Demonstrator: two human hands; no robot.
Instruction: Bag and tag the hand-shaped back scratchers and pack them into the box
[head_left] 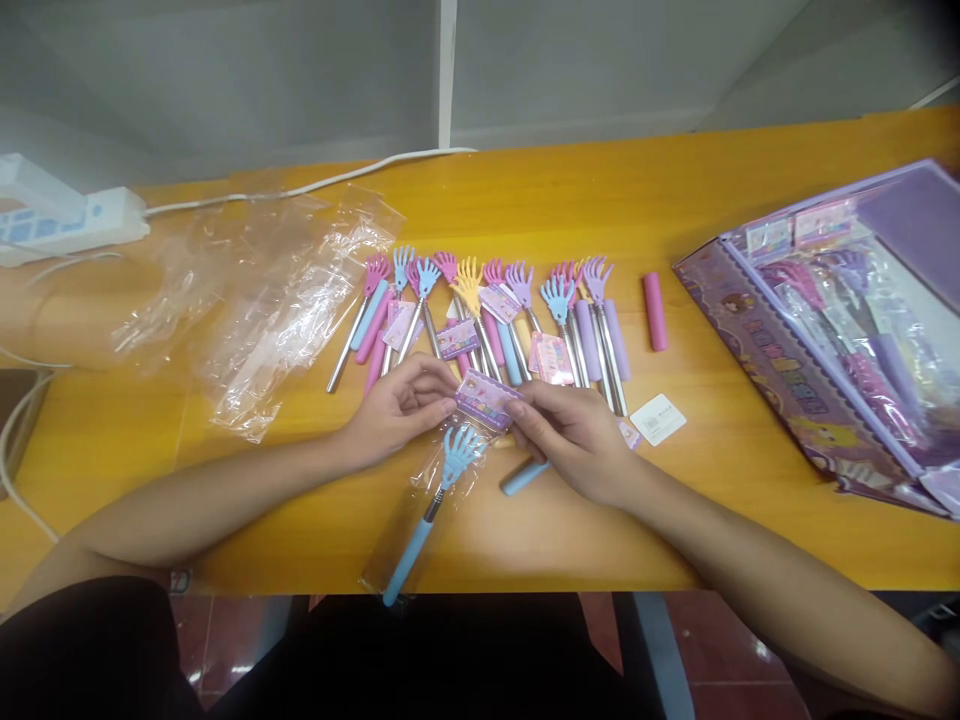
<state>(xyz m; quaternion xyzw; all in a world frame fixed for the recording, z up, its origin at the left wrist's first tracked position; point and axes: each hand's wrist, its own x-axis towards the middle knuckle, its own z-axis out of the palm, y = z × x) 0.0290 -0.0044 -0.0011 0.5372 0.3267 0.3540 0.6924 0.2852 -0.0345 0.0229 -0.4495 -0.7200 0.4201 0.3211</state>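
Note:
A blue back scratcher (410, 563) in a clear plastic bag hangs toward me over the table's front edge. At the bag's top is a purple printed card (484, 402). My left hand (409, 405) has its thumb and fingers pinched at the card's left end. The right end is pinched between the thumb and fingers of my right hand (566, 435). A loose blue handle sleeve (523, 478) lies partly under my right hand. Just beyond my hands, several back scratchers (470, 285) in pink, blue, yellow and purple lie with loose sleeves and cards among them.
Clear plastic bags (277, 320) are heaped at the left, near a white power strip (82, 225) and its cable. On the right stands a purple display box (810, 380) with bagged back scratchers. A pink sleeve (655, 312) and a white card (658, 419) lie before it.

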